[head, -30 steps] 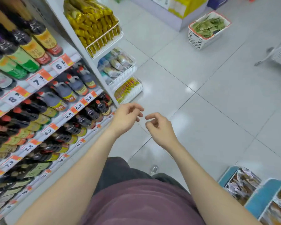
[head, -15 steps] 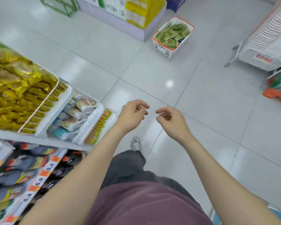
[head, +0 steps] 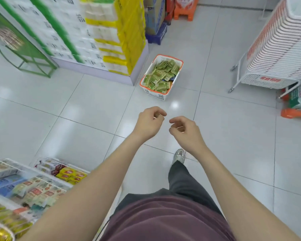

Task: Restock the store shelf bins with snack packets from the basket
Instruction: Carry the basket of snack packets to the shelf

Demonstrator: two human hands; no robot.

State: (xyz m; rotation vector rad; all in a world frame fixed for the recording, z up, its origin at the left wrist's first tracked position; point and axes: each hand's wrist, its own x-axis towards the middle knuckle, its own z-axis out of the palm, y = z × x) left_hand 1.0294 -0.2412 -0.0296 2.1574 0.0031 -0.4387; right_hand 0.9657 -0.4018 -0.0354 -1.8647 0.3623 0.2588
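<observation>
Caller: Basket dead ahead on the tiled floor, white sides, orange rim, and it's heaped with green snack packets!

Spotter: And the hands?

Caller: Both on the near side of the basket, well apart from it, held out side by side. Left hand has its fingers loosely curled, thumb close to the forefinger, nothing in it. Right hand, just beside it, same story: fingers loosely bent, holding nothing.

Spotter: Where are the shelf bins?

Caller: Way off to the near left of the basket, down in the corner. White wire bins with red, yellow and pale packets in them, too blurred to read a label.

Spotter: What flanks the basket?

Caller: Just to its left, touching or nearly, I can't tell which, a low plinth carrying stacked packs in white, green and yellow. Well off to its right, a tall pile of empty baskets on a wheeled frame. And on the near side of the basket, below the right wrist, one pale shoe on the floor.
</observation>
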